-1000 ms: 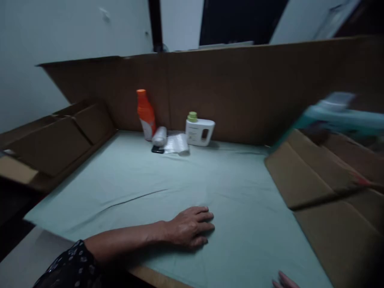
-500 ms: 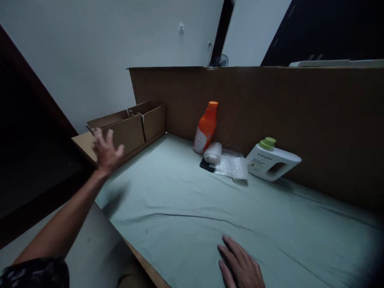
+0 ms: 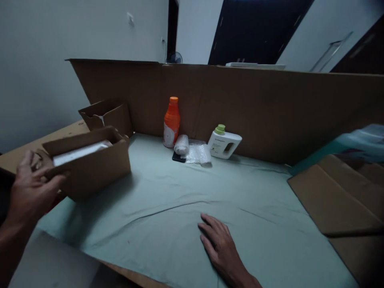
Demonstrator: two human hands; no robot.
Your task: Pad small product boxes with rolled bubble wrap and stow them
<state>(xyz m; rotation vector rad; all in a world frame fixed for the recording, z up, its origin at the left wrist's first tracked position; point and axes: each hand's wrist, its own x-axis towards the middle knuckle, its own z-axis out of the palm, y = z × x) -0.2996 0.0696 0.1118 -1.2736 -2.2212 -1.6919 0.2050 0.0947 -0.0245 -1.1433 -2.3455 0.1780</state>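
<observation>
At the left, my left hand [image 3: 34,192] grips the near end of an open cardboard box [image 3: 96,172], fingers over its rim. A flat whitish item [image 3: 81,153] shows inside that box. My right hand [image 3: 220,244] rests palm down on the pale green cloth [image 3: 168,236], fingers stretched out and holding nothing. Farther back stand an orange bottle [image 3: 172,120] and a white jug with a green cap [image 3: 222,144]. Between them lie a roll of bubble wrap [image 3: 181,145], a flat piece of bubble wrap [image 3: 198,153] and a black phone-like object [image 3: 179,157].
A second open cardboard box [image 3: 115,118] stands at the back left. A tall cardboard panel [image 3: 240,100] runs along the back. On the right are a larger cardboard box [image 3: 345,196] and a teal see-through item [image 3: 327,150]. The table's front edge [image 3: 129,276] shows at lower left.
My left hand has taken hold of the nearer box and pulled it toward me, away from the other box. The view has turned right. My right hand stays on the cloth.
</observation>
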